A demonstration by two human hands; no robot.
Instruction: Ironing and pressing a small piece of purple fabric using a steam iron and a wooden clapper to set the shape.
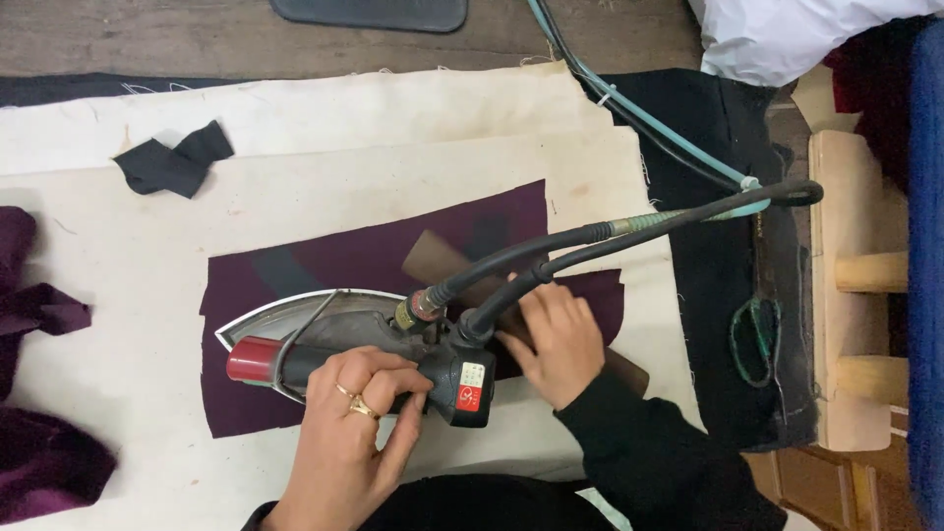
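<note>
L hand (356, 418) grips iron (324, 339) — cloth (324, 265) edges near.

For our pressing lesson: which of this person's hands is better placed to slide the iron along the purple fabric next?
Probably the left hand: it already grips the steam iron by its handle. The right hand lies flat on the dark purple fabric, holding it down.

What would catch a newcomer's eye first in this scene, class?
The steam iron at centre, gripped by the left hand, sits on a dark purple fabric piece on the cream pressing cloth. The right hand presses a brown strip beside it, under black hoses.
</note>
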